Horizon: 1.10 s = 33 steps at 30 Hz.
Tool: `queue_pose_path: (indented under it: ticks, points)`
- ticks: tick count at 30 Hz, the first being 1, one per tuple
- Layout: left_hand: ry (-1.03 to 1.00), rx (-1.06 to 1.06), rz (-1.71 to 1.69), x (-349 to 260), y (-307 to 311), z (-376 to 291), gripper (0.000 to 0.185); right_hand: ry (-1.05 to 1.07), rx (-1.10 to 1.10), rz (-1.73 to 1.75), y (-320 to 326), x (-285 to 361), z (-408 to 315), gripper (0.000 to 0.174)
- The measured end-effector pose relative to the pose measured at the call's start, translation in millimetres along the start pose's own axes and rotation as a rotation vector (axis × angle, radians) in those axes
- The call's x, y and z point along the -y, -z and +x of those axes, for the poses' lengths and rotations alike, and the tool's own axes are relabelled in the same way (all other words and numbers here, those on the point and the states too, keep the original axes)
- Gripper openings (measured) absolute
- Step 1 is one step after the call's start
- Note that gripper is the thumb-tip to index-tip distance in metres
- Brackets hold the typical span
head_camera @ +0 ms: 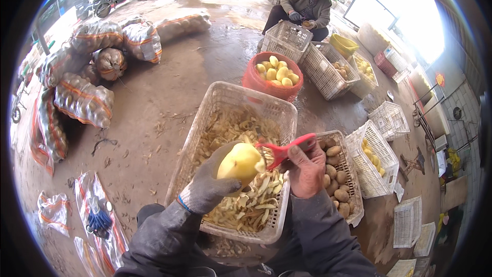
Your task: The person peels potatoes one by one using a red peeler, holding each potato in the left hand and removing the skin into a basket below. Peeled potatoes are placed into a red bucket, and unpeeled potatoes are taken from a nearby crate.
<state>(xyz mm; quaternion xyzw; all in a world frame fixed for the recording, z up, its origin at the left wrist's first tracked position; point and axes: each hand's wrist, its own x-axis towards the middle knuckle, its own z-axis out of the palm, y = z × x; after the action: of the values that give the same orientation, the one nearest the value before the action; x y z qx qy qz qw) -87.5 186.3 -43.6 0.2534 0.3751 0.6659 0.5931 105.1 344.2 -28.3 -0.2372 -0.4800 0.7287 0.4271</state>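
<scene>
In my gloved left hand (211, 181) is a peeled yellow potato (239, 163), held over a plastic crate (184, 157) of potato peelings (246, 215). My bare right hand (306, 169) grips a red-handled peeler (282, 153), its head at the potato's right end, where a bit of peel shows. Right of that hand stands a crate of unpeeled potatoes (340, 177). Beyond the peelings crate, a red mesh sack (265, 88) holds peeled potatoes (282, 72).
A co-worker (307, 4) in a hat sits behind crates (288, 38) at the back. Filled potato sacks (84, 98) lie at the left. Blue gloves (98, 221) rest on flattened sacks at lower left. More crates (378, 161) stand along the right.
</scene>
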Motion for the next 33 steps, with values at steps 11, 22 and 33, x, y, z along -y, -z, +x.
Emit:
queue_pose_path:
  ticks: [11,22,33]
  points:
    - [-0.210,-0.079,0.709,5.4,4.5,0.2,0.095,-0.044,0.183,-0.199,-31.1,8.5,-27.9,0.019]
    - [-0.102,-0.079,0.439,6.1,6.8,7.0,0.090,0.215,-0.056,-0.344,1.4,12.0,-2.4,0.013]
    - [0.010,-0.048,-0.194,15.3,0.0,7.1,0.086,-0.032,0.031,0.076,-16.4,9.6,-20.5,0.019]
